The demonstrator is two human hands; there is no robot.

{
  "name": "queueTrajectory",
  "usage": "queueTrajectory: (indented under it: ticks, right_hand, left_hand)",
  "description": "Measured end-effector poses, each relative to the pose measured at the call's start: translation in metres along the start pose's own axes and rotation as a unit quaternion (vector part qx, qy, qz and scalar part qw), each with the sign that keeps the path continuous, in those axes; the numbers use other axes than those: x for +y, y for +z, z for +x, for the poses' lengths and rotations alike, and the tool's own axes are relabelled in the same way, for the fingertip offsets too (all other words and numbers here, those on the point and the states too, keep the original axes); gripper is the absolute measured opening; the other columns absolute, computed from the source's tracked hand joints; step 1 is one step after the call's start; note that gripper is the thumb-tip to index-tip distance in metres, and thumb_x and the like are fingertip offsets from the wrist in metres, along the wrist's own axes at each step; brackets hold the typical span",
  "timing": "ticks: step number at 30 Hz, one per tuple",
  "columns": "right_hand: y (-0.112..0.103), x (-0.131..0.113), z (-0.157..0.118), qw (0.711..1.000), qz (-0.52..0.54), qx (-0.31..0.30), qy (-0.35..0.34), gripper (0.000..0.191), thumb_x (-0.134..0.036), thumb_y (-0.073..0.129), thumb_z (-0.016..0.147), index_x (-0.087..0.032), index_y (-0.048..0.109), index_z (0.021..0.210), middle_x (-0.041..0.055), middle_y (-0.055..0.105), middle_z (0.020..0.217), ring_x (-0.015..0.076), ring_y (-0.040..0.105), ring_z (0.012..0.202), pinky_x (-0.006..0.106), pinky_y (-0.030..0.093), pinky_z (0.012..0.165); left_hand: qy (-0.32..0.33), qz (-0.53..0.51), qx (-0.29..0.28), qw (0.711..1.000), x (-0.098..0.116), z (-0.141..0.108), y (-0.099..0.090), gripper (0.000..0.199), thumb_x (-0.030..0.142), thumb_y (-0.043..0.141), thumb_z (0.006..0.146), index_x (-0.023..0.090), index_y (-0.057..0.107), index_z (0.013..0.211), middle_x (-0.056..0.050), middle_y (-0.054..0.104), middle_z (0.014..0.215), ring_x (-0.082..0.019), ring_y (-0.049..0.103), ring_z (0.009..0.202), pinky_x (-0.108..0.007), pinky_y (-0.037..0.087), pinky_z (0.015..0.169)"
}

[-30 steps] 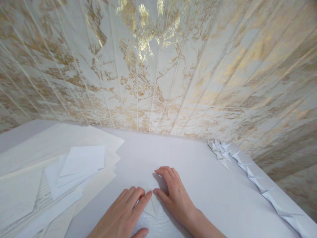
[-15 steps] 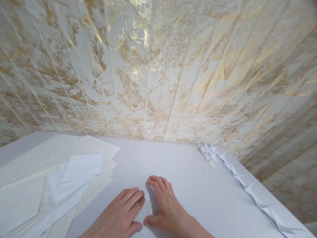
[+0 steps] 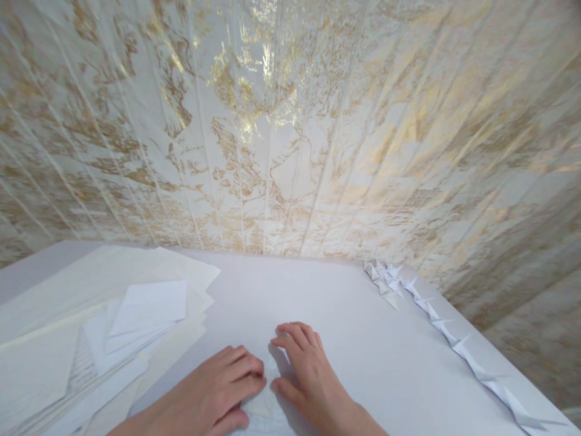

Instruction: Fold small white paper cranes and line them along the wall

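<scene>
A pale, creased sheet of paper (image 3: 262, 407) lies flat on the table between my hands, its near part cut off by the bottom of the view. My left hand (image 3: 227, 387) rests on its left side, fingers slightly bent and thumb held apart. To the right, my right hand (image 3: 307, 370) is over the table beside the sheet, thumb and fingers spread, with nothing visible between them. The thumb tip is close to the paper's right side; whether it touches cannot be made out.
Loose white and cream papers (image 3: 149, 307) overlap in a pile on the left of the white table (image 3: 272, 290). Along the right edge runs a row of small folded paper shapes (image 3: 469, 358), with more clustered at the back corner. A gold-patterned curtain (image 3: 290, 151) hangs behind.
My left hand has shifted slightly left and its thumb has drawn back from the right thumb. My right hand has moved a little right, so the gap between the hands is wider.
</scene>
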State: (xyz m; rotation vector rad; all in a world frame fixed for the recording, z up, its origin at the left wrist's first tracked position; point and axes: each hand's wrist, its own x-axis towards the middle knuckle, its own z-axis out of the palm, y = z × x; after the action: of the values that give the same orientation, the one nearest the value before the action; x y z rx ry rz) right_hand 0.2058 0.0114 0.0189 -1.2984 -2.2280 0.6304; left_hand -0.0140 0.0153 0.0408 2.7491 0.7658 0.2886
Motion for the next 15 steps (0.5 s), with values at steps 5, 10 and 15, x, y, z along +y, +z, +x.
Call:
queueTrajectory:
  ticks: [5, 10, 15]
  right_hand:
    - [0.006, 0.000, -0.009, 0.997, 0.043, 0.015, -0.058, 0.036, 0.001, 0.057, 0.074, -0.020, 0.063, 0.103, 0.0051, 0.063, 0.107, 0.0220, 0.052, 0.102, 0.038, 0.043, 0.090]
    - [0.012, 0.002, -0.014, 0.996, 0.065, 0.005, -0.060, 0.035, 0.000, 0.058, 0.070, -0.023, 0.065, 0.095, 0.0020, 0.066, 0.098, 0.0210, 0.054, 0.094, 0.036, 0.042, 0.088]
    - [0.014, 0.002, -0.013, 0.996, 0.079, -0.010, -0.029, 0.035, -0.003, 0.057, 0.071, -0.023, 0.063, 0.099, 0.0024, 0.068, 0.098, 0.0222, 0.057, 0.096, 0.037, 0.041, 0.088]
  left_hand:
    - [-0.023, -0.011, -0.010, 1.000, 0.002, 0.003, 0.001, 0.026, 0.010, 0.069, 0.082, 0.022, 0.065, 0.104, 0.000, 0.068, 0.106, -0.021, 0.059, 0.095, -0.029, 0.043, 0.089]
    - [-0.042, -0.052, -0.002, 0.998, 0.003, 0.000, -0.004, 0.028, 0.014, 0.066, 0.082, 0.026, 0.065, 0.108, 0.002, 0.067, 0.105, -0.019, 0.060, 0.092, -0.028, 0.046, 0.087]
    - [-0.021, -0.064, 0.051, 0.996, -0.003, -0.007, -0.002, 0.031, 0.016, 0.061, 0.087, 0.028, 0.064, 0.114, 0.001, 0.070, 0.110, -0.019, 0.062, 0.094, -0.029, 0.046, 0.092]
